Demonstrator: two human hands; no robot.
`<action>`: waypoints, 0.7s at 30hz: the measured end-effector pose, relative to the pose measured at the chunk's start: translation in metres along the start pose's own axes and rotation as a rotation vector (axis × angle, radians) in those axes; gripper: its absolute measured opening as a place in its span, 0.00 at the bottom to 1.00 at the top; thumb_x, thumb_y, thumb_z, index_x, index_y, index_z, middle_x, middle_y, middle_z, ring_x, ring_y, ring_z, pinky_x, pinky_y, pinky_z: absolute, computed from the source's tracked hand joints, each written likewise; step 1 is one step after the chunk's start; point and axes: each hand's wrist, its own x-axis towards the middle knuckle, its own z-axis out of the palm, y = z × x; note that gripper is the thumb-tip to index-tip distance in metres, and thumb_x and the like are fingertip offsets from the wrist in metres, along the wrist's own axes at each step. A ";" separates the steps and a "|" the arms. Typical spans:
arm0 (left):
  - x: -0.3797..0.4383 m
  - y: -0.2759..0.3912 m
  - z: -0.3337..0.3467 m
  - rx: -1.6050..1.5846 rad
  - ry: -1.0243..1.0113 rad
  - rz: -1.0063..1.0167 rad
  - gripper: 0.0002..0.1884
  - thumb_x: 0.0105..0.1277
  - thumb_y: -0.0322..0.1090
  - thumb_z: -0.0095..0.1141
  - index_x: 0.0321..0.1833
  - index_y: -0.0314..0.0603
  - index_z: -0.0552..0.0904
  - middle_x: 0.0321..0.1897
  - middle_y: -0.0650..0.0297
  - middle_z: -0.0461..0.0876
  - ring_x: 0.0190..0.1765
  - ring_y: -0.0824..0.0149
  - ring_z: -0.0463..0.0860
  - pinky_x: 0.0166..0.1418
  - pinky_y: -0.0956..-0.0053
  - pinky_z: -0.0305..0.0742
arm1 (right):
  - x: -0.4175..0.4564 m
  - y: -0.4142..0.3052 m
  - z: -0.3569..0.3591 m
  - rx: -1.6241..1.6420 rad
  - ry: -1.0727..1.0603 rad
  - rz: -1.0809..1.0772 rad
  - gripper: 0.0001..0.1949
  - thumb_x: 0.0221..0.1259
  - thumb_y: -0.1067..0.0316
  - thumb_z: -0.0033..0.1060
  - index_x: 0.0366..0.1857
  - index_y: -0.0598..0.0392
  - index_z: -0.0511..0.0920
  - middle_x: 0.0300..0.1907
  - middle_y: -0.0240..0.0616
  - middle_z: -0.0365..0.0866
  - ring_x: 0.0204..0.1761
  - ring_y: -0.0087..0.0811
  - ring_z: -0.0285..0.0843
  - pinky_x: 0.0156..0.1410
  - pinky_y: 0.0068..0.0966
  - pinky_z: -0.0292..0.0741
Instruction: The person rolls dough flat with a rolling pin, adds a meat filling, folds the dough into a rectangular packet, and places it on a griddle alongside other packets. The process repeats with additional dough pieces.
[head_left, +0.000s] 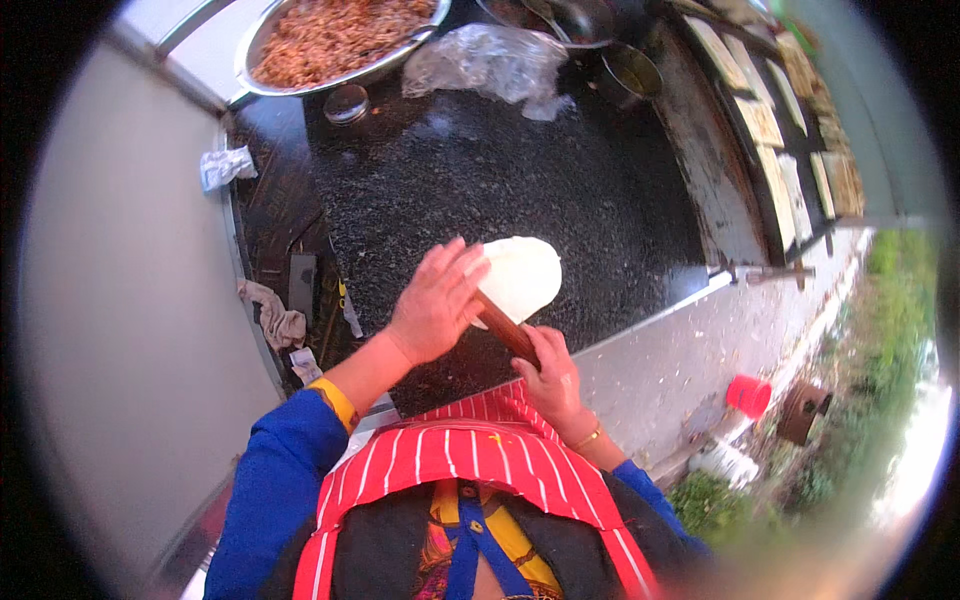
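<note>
A flat, pale sheet of dough (523, 277) lies on the dark speckled stone worktop (510, 180). Across its near edge runs a brown wooden rolling pin (508, 327), slanting from upper left to lower right. My left hand (439, 300) is over the pin's upper left end, its fingers stretched out and the palm downward; the contact beneath it is hidden. My right hand (551, 371) is at the pin's lower right end, with thumb and fingers around it.
Beyond the dough stand a metal bowl of reddish filling (341, 41), a round lidded tin (346, 105), a crumpled plastic bag (487, 64) and a metal pot (630, 75). Cloth (274, 315) lies at left. Pale slabs (761, 122) rest on a rack at right.
</note>
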 end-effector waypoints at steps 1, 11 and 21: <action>0.007 -0.005 -0.003 0.024 -0.025 -0.011 0.31 0.67 0.42 0.60 0.72 0.39 0.72 0.75 0.53 0.68 0.80 0.50 0.59 0.82 0.49 0.51 | 0.000 -0.007 0.007 -0.095 0.015 -0.016 0.30 0.53 0.69 0.72 0.64 0.57 0.74 0.54 0.47 0.76 0.54 0.48 0.75 0.63 0.42 0.73; 0.123 0.006 0.078 0.216 -0.044 0.119 0.34 0.75 0.50 0.46 0.77 0.35 0.64 0.80 0.50 0.60 0.84 0.54 0.53 0.85 0.47 0.36 | 0.015 0.025 -0.009 -0.345 0.178 0.107 0.31 0.50 0.70 0.74 0.64 0.58 0.77 0.51 0.46 0.76 0.54 0.49 0.72 0.63 0.41 0.71; 0.166 0.014 0.087 0.317 -0.102 0.188 0.34 0.75 0.54 0.45 0.76 0.36 0.67 0.79 0.53 0.62 0.83 0.55 0.54 0.84 0.47 0.39 | 0.040 0.050 -0.044 -0.354 0.191 0.094 0.30 0.51 0.67 0.74 0.62 0.58 0.78 0.51 0.45 0.76 0.55 0.48 0.72 0.61 0.41 0.72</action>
